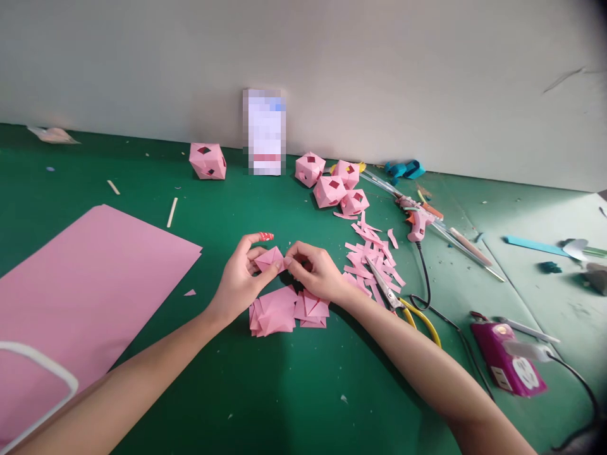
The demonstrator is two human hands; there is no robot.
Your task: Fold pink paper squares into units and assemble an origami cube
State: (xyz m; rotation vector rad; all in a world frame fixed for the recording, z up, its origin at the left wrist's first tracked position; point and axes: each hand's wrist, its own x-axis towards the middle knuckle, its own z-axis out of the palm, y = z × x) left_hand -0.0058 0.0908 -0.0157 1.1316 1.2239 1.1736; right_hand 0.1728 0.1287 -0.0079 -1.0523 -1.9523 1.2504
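Note:
Between thumb and fingers, my left hand (244,272) holds a small folded pink paper piece (269,258) with crossing creases. A red bandage-like wrap with white marks (266,236) covers one left fingertip. My right hand (315,268) pinches the right corner of the same piece, its fingers curled inward. Just below the hands lie a pile of pink paper pieces (274,311) and a smaller stack of folded pieces (313,309). Cut pink strips (372,253) are heaped right of my right hand, with yellow-handled scissors (391,292) lying over them.
Large pink sheets (95,278) cover the left of the green table (190,404). Pink paper polyhedra (329,191) sit at the back, another (207,161) farther left, near a blurred upright card (265,133). On the right are a corded glue gun (420,221) and a purple power box (507,360).

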